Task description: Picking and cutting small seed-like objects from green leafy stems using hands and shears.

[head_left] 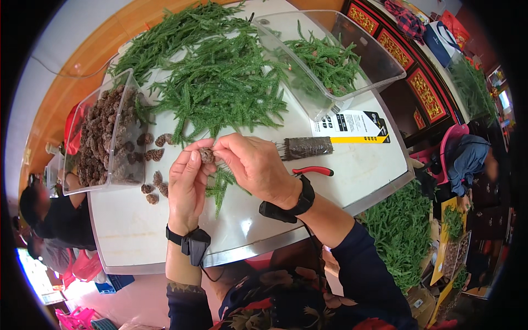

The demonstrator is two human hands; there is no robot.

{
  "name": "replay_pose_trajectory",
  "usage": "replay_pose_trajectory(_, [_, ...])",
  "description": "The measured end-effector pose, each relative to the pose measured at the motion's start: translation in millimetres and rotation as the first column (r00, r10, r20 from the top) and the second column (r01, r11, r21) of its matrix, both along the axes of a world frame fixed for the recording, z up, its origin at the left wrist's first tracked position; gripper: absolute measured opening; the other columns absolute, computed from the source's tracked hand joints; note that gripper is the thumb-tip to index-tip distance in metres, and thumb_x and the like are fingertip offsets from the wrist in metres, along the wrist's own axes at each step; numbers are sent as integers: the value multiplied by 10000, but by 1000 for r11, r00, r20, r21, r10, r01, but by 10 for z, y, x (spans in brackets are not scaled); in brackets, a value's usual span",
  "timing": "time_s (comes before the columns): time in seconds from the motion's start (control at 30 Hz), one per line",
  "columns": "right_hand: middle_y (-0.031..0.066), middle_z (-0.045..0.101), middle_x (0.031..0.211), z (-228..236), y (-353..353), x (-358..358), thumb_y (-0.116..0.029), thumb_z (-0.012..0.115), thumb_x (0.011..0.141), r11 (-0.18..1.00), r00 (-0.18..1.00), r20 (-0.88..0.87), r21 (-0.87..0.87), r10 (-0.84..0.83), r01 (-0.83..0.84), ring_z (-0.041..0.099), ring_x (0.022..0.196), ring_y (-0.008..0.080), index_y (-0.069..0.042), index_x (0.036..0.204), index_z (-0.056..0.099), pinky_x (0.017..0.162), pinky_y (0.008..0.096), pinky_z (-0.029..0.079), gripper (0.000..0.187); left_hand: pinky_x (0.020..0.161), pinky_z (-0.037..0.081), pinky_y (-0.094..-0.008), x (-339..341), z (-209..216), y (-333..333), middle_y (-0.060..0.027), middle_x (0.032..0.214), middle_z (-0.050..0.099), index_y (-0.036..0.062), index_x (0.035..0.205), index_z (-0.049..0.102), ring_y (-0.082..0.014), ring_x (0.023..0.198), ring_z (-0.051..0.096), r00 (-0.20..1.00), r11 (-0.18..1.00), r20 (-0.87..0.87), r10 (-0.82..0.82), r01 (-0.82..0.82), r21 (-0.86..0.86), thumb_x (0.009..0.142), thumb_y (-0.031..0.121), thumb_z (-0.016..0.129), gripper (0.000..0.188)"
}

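Brown and scaly, the pine cone [207, 156] sits pinched in our left hand [187, 182]; our right hand [248, 164] narrows its fingertips at the cone's edge, on what we cannot tell. We judge this fine fingertip work, calling next for a steady left grip. On our desk [132, 236], greenery [225, 82] lies at twelve o'clock, a dark bundle [308, 147] at three.

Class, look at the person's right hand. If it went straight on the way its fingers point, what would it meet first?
Most likely the pine cone held by the left hand; it sits right beside the fingertips of the right hand, though whether they already touch is unclear.
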State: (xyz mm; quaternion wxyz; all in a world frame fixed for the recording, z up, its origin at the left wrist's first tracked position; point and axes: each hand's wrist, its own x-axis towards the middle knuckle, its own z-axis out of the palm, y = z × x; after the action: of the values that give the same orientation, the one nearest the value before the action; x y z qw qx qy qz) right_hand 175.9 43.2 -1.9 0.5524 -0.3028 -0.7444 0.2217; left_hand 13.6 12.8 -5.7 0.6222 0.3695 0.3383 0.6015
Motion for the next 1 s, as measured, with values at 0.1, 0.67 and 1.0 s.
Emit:
replay_pose_trajectory(0.1, [95, 645, 753, -38, 78, 268, -24, 639, 863, 998, 996, 78, 48, -50, 46, 645, 692, 279, -33, 918, 589, 633, 357, 485, 75, 790, 471, -219, 210, -26, 71, -60, 1006, 642, -63, 1249, 554, -98, 820, 576, 1000, 1000, -14, -24, 23, -16, 1013, 184, 500, 346])
replay_pose_trajectory(0.67, [103, 633, 731, 19, 38, 495, -8, 569, 894, 996, 998, -6, -52, 70, -70, 636, 654, 278, -28, 892, 551, 590, 350, 484, 28, 865, 480, -252, 471, 24, 18, -82, 1142, 603, -76, 1358, 460, -131, 942, 586, 993, 995, -86, -87, 90, 39, 1010, 200, 503, 445])
replay_pose_trajectory(1.0, [116, 650, 762, 82, 5, 279, 6, 570, 904, 971, 984, -76, -165, 163, -174, 660, 678, 211, -7, 940, 570, 585, 303, 491, 38, 894, 486, -267, 138, 52, -59, -68, 1175, 570, -54, 1379, 454, -137, 951, 592, 989, 992, -86, -120, 123, 34, 980, 120, 540, 444])
